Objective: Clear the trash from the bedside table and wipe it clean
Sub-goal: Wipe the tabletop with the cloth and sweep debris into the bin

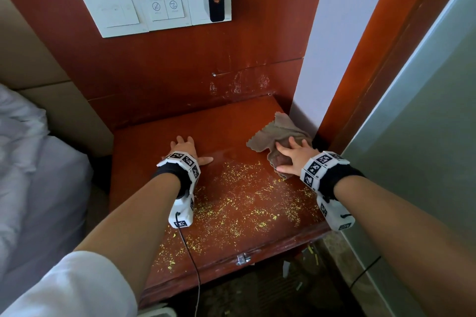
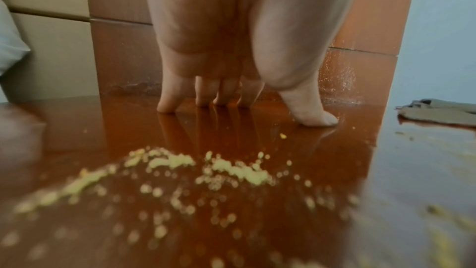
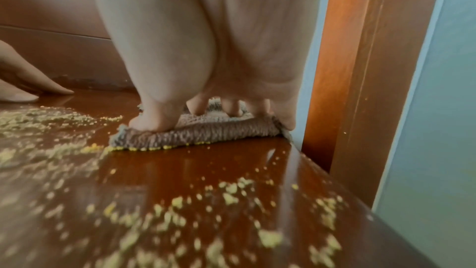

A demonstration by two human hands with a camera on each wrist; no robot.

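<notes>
The red-brown bedside table (image 1: 154,147) carries a wide scatter of yellow crumbs (image 1: 239,211) over its front half. A brown cloth (image 1: 280,134) lies crumpled at the table's back right corner. My right hand (image 1: 293,154) presses flat on the cloth (image 3: 206,131) with straight, spread fingers; crumbs (image 3: 180,207) stick along its near edge. My left hand (image 1: 186,152) rests flat on the bare wood at mid-table, fingers (image 2: 167,97) straight and tips touching the surface, behind the crumbs (image 2: 175,162). The cloth (image 2: 438,113) shows at the far right of the left wrist view.
A wooden wall panel with a white switch plate (image 1: 154,5) and a black plugged-in device (image 1: 215,4) rises behind the table. A bed with white linen (image 1: 28,162) lies left. A door frame (image 1: 373,59) and frosted glass (image 1: 425,136) close the right side. Scraps lie on the floor (image 1: 309,262).
</notes>
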